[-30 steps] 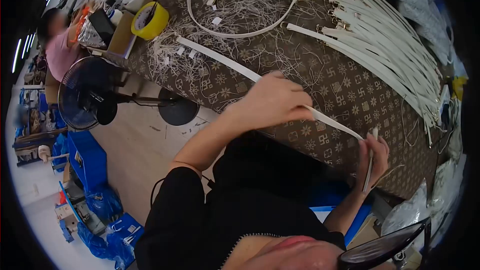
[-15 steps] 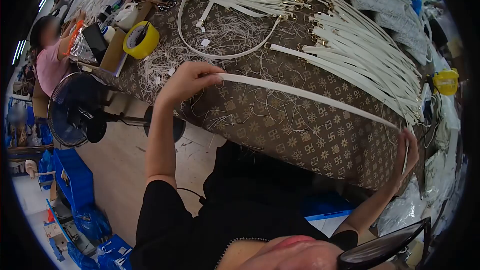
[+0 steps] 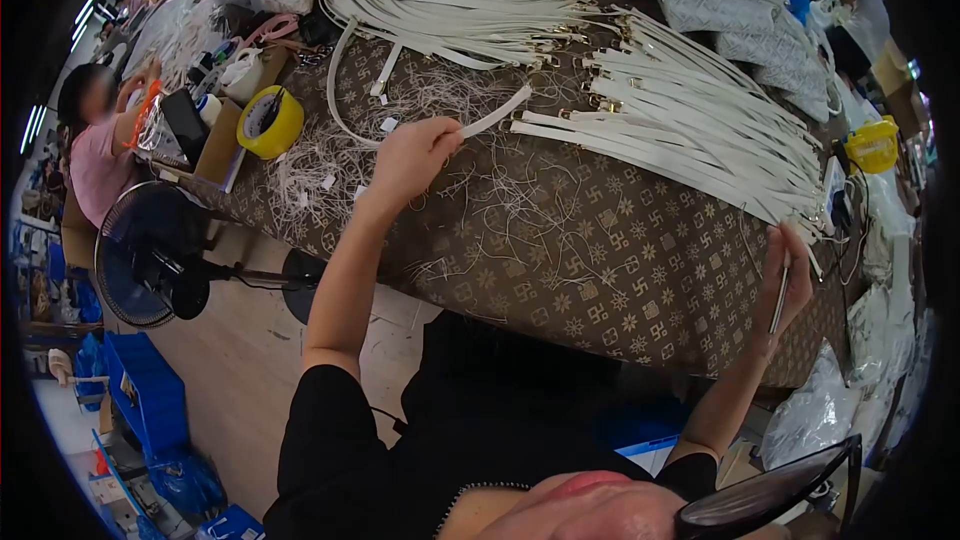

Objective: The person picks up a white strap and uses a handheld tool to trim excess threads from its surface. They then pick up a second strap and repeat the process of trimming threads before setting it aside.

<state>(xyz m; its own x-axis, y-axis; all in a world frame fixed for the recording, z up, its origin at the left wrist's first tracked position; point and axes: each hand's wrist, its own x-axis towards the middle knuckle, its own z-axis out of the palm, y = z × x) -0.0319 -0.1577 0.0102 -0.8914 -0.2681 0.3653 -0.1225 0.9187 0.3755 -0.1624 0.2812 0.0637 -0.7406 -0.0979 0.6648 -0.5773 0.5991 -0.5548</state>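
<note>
My left hand (image 3: 418, 158) is over the near-left part of the patterned cloth, its fingers closed on a narrow white strap (image 3: 498, 112). That strap curves away behind the hand toward the upper left, and its free end points up and right. At the right edge of the table is my right hand (image 3: 788, 275), with a slim silver tool (image 3: 779, 302) lying along the palm; its exact kind I cannot tell. The fingertips of this hand are right by the near ends of a fan of white straps (image 3: 700, 130), which have gold-coloured metal fittings at their far ends.
A second bundle of white straps (image 3: 450, 15) lies at the back. Loose thread cuttings (image 3: 310, 160) cover the left of the cloth. Yellow tape (image 3: 270, 122) sits beside a cardboard box (image 3: 228, 145). A black fan (image 3: 150, 250) stands left; a person in pink (image 3: 100, 150) is beyond.
The strap stretched between both hands has been let go and lies along the fan's near edge. My left hand has moved right onto the looped strap; the head view has shifted slightly.
</note>
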